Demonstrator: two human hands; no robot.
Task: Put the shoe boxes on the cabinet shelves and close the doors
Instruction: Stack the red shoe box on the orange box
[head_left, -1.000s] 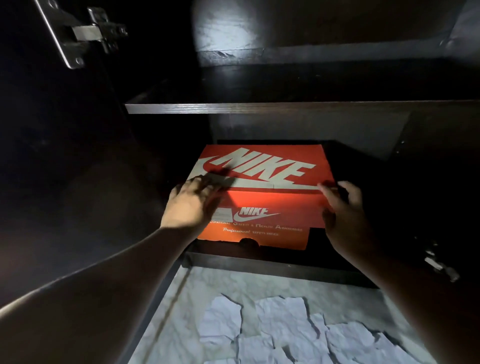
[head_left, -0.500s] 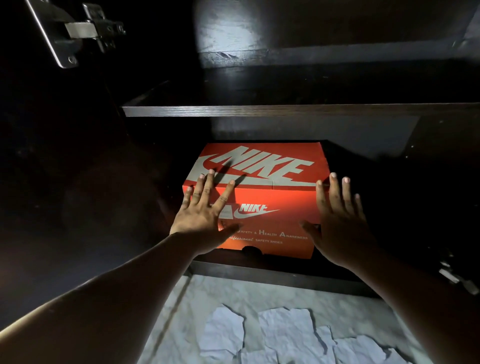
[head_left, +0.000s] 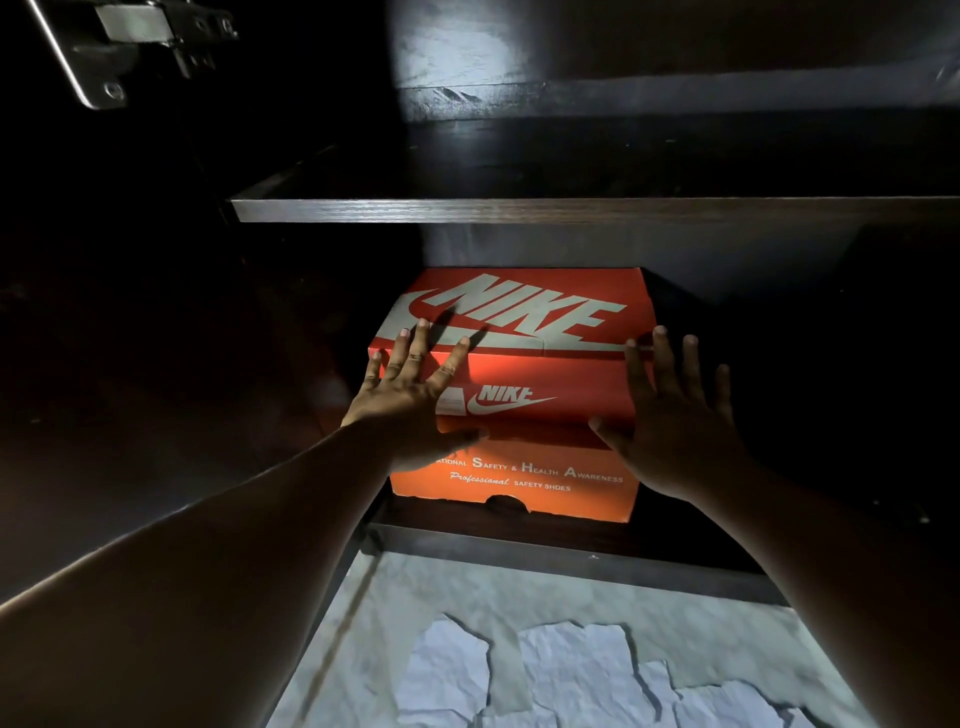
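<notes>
An orange Nike shoe box (head_left: 540, 379) sits on the bottom shelf (head_left: 561, 540) of a dark wooden cabinet, its front face toward me. My left hand (head_left: 410, 400) lies flat on the box's front left, fingers spread. My right hand (head_left: 675, 415) is flat at the front right corner, fingers apart. Neither hand grips the box.
An empty dark shelf (head_left: 571, 210) runs above the box. A metal door hinge (head_left: 130, 47) shows at top left on the open left door (head_left: 104, 364). The pale floor (head_left: 519, 597) below holds several crumpled white paper sheets (head_left: 571, 670).
My hands have gone from holding the box's front corners to lying flat and spread on its front face. The box sits further in on the shelf.
</notes>
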